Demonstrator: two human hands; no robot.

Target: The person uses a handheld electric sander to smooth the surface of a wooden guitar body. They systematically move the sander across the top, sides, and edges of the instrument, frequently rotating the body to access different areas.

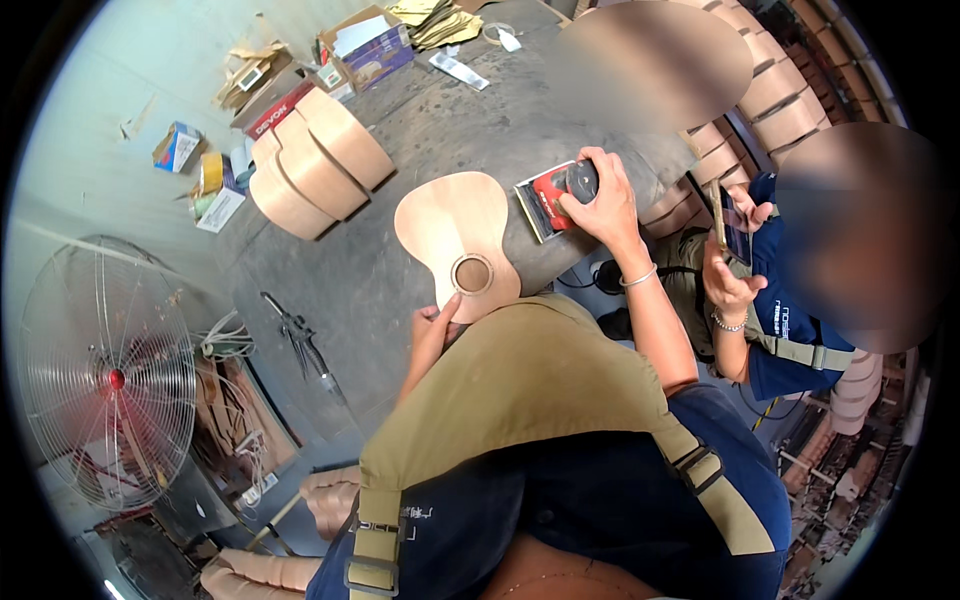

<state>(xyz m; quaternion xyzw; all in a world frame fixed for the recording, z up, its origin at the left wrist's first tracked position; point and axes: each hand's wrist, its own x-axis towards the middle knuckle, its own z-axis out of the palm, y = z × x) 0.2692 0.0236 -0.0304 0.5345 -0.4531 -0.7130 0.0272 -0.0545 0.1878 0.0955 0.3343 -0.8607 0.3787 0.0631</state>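
Observation:
A pale wooden ukulele or small guitar body (445, 222) with a round ringed soundhole lies face up on the grey table in front of me. My left hand (432, 332) grips its near end, the thumb on the top face and the fingers at the edge. To the right of the body, my right hand (612, 195) is wrapped round the black knob of a red and black electric sander (552, 198). The sander is tilted, its flat pad facing the wood, with a gap between them. The near edge of the body is partly hidden by my apron.
Stacked wooden bodies (318, 165) stand on the table (330, 270) at the far left, near boxes (375, 50). An air blow gun (298, 335) lies left. A large fan (110, 375) stands farther left. At right, a co-worker holds a phone (735, 225), beside more stacked bodies (785, 110).

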